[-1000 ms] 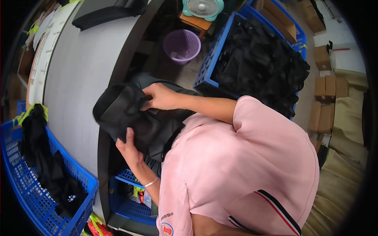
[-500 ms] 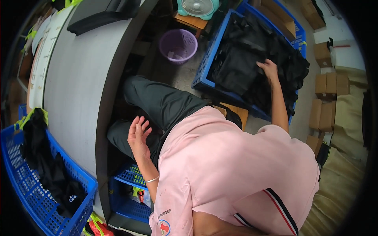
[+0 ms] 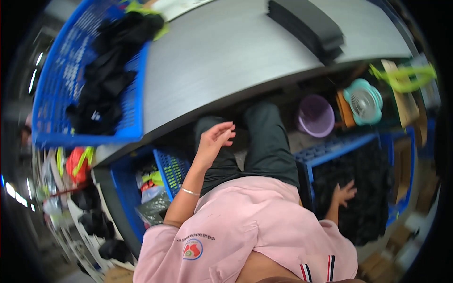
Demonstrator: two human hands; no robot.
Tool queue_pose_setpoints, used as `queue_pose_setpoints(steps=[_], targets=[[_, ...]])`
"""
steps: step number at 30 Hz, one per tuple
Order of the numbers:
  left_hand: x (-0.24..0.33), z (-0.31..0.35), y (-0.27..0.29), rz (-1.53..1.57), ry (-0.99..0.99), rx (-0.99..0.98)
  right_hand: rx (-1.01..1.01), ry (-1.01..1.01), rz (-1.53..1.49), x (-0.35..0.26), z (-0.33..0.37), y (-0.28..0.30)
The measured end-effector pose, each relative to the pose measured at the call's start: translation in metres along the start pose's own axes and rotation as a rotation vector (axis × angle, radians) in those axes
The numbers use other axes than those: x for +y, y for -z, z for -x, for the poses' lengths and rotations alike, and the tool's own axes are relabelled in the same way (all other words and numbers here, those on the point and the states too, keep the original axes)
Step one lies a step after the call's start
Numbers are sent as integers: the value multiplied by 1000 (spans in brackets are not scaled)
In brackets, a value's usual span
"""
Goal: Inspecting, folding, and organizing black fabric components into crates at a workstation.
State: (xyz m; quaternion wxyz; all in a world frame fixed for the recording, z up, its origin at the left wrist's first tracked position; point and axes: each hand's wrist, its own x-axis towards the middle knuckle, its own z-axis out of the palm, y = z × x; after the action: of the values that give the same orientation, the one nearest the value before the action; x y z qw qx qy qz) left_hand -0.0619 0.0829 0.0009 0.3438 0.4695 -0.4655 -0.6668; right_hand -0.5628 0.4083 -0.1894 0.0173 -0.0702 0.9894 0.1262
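– What is the surface (image 3: 207, 52) like?
– Long, flat and pale grey, with a dark front edge.
– What lies on it?
– A dark stack (image 3: 306, 28), set toward the right end.
– And the blue basket (image 3: 87, 140) with black cloth (image 3: 101, 89) in it?
– It overlaps the left end in view; whether it rests there, I cannot tell.
– Anything else that carries things?
– A blue crate (image 3: 330, 150) at the right, bearing a heap of black pieces (image 3: 365, 188).
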Motion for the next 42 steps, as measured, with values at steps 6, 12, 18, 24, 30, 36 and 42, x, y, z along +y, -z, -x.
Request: queue_pose_setpoints(steps=[6,12,18,24,30,36,42], targets=[[48,-58,90,-138,-351,581,-156,-28,-117,29,-77,-32],[83,-92,197,-347,-578,1424,169,156,-439,53,-53,1],[73,-111,260,-523,-486,1591,472,226,-260,-4,16,90],[106,-119,253,-787,-803,1609,346,918,-855,-174,102,196],[116,-88,175,-842,-1062,1473,54,1592,-1044,-289,262,269],[93,-51,72,-472,-962,902,-118,1629,-1490,-354,358,320],[74,-24,40,-298,-853,767,-178,1376,-1499,-364,334,326]])
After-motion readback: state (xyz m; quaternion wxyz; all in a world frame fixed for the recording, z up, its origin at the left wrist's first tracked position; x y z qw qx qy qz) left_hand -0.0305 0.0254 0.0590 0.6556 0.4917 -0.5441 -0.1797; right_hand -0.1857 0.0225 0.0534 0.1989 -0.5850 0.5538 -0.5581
